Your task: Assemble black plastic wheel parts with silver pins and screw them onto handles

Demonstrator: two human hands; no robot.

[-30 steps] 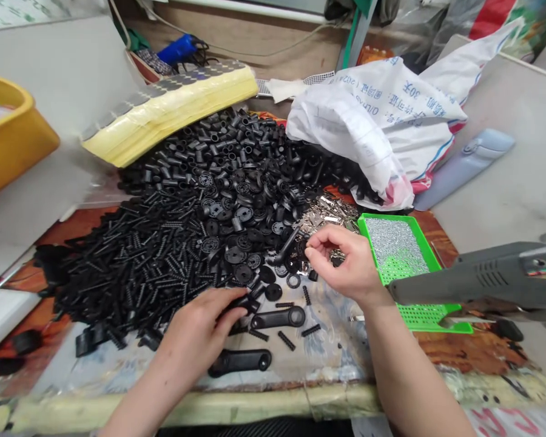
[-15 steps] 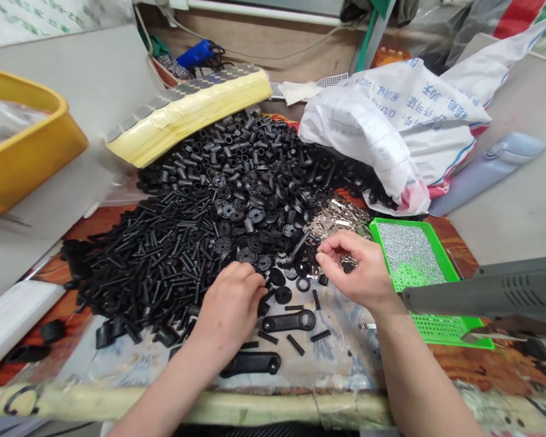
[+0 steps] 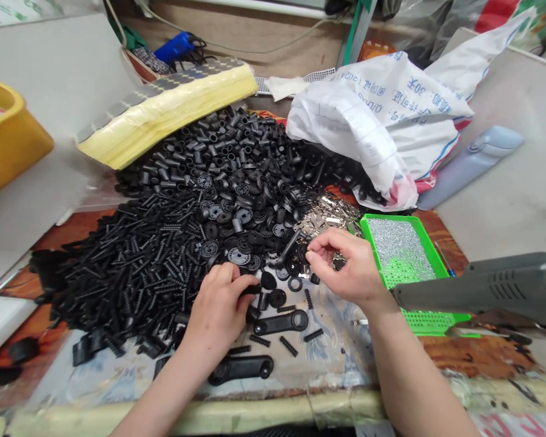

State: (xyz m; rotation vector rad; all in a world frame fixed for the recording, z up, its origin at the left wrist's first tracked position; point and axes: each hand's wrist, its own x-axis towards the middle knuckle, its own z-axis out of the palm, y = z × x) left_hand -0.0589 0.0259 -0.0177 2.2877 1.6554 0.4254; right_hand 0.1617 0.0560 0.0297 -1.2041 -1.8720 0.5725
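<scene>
Crowded work table [image 3: 477,358] here, with the left hand [image 3: 218,312] curled around a small black plastic piece [image 3: 251,290] and the right hand [image 3: 341,267] apart from it, fingertips pinched so tight I couldn't tell if anything was in them. Between the two, closer to the right hand, a black plastic lever [image 3: 287,249] lay diagonally, one end toward the left hand and the other toward a pile of silver metal clips [image 3: 330,215]. Past that sat a huge heap of black plastic parts [image 3: 164,267], a green tray [image 3: 438,258] of silver bits and a white woven sack [image 3: 373,115].
</scene>
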